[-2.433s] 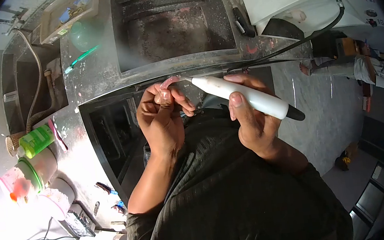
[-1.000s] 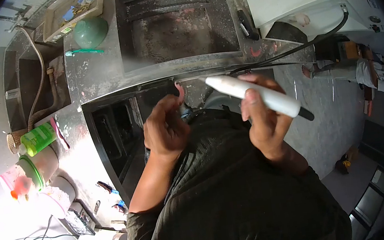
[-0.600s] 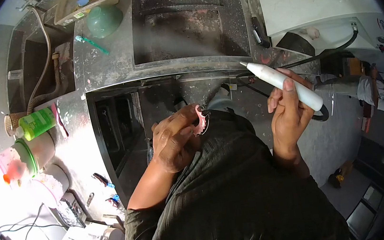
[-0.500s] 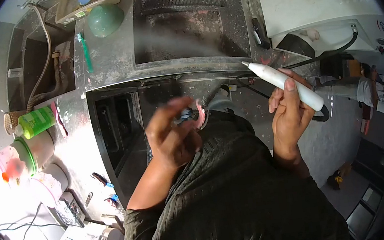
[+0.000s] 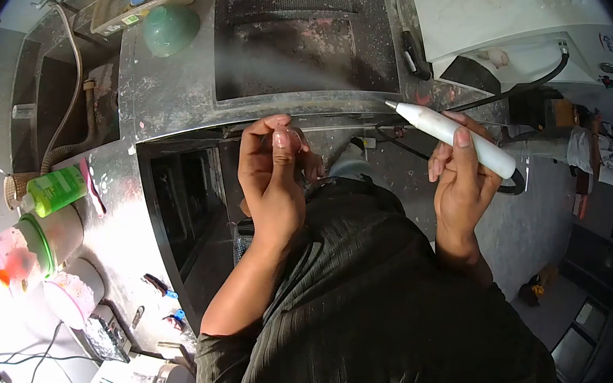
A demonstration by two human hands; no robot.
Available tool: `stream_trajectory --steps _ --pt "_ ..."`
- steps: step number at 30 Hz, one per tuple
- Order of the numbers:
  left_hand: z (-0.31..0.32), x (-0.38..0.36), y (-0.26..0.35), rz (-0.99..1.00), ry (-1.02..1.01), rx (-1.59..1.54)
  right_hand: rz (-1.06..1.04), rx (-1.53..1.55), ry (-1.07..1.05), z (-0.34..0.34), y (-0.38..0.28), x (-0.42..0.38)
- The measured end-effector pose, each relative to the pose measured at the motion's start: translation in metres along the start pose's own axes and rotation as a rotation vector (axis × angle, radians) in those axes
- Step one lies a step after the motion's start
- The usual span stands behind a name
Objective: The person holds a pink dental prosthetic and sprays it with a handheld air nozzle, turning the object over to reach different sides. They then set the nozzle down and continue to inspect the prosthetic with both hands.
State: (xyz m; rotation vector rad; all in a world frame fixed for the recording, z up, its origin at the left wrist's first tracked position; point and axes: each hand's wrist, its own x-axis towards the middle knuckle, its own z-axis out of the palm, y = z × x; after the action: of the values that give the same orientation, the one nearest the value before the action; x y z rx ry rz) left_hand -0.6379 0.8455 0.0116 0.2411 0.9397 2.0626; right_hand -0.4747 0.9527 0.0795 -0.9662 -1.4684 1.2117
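Observation:
My right hand (image 5: 462, 180) is closed around a white pen-shaped handpiece (image 5: 432, 126), whose narrow metal tip points up and left. A black hose runs from its lower end. In front of my body, my left hand (image 5: 271, 184) is raised with its fingers curled in a pinch. A small glossy pinkish piece (image 5: 299, 140), mostly covered by the fingers, shows at the fingertips; it looks like a denture plate. The handpiece tip is apart from it. Pale mist (image 5: 291, 67) hangs over the recessed basin (image 5: 310, 94) beyond my hands.
A white machine (image 5: 490, 0) with a black hose stands at right. On the bench are a green bowl (image 5: 170, 30), a green bottle (image 5: 58, 191), a pink-handled tool (image 5: 93, 189) and tubs (image 5: 74, 293). A sink (image 5: 100, 102) is at upper left. Another person (image 5: 600, 151) appears at far right.
My left hand has risen, turned and steadied, and the pink piece is now mostly covered by its fingers. The green toothbrush no longer shows on the bench. My right hand has barely moved.

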Motion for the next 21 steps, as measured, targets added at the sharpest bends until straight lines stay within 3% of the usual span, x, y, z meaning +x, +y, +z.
stream_trajectory --steps 6,12,21 --pt "-0.003 -0.001 -0.013 0.091 -0.046 0.133 0.003 0.012 0.011 -0.002 0.000 -0.001" --pt "0.008 -0.008 0.004 -0.038 0.006 0.162 -0.018 0.018 0.005 -0.004 0.001 -0.002" --pt "0.014 -0.005 -0.006 0.071 0.016 0.229 -0.063 0.005 -0.114 -0.004 -0.005 -0.003"
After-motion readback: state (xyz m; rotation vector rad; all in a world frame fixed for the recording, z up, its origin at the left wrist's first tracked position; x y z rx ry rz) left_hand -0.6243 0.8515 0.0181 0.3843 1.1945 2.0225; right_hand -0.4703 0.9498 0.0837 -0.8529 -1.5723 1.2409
